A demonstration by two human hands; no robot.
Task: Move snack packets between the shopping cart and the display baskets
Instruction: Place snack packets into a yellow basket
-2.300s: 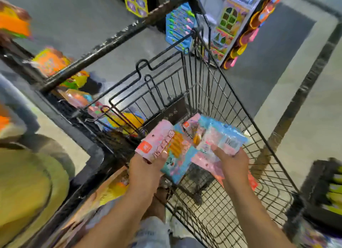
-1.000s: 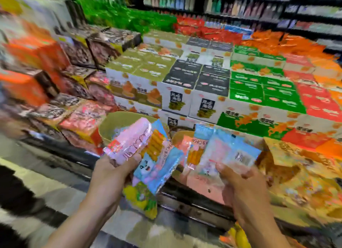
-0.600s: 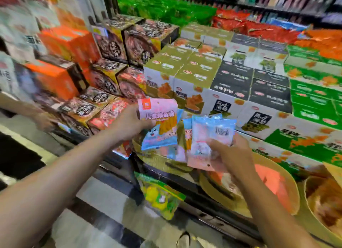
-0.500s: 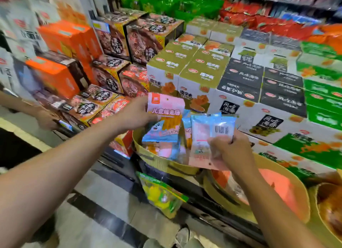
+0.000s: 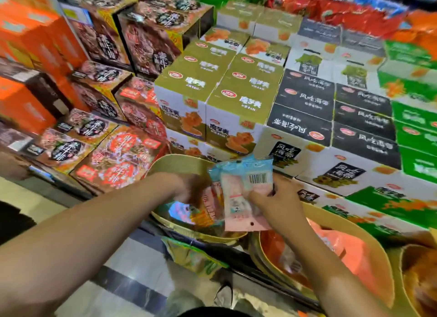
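Observation:
My left hand (image 5: 188, 186) reaches down into a round yellow-green display basket (image 5: 175, 161) and holds pink and blue snack packets (image 5: 189, 212) low inside it; its fingers are blurred. My right hand (image 5: 277, 198) pinches a small bunch of light-blue and pink snack packets (image 5: 243, 191), barcode side up, over the right rim of the same basket. The shopping cart is out of view.
A second basket (image 5: 376, 252) with orange packets stands to the right, and a third basket (image 5: 406, 264) sits at the far right edge. A green-yellow packet (image 5: 196, 257) hangs below the first basket. Stacked snack cartons (image 5: 222, 96) rise right behind the baskets.
I have turned from the cart to the display. My left hand has dropped with its packets from above the basket down into it. My right hand has come closer to the rim.

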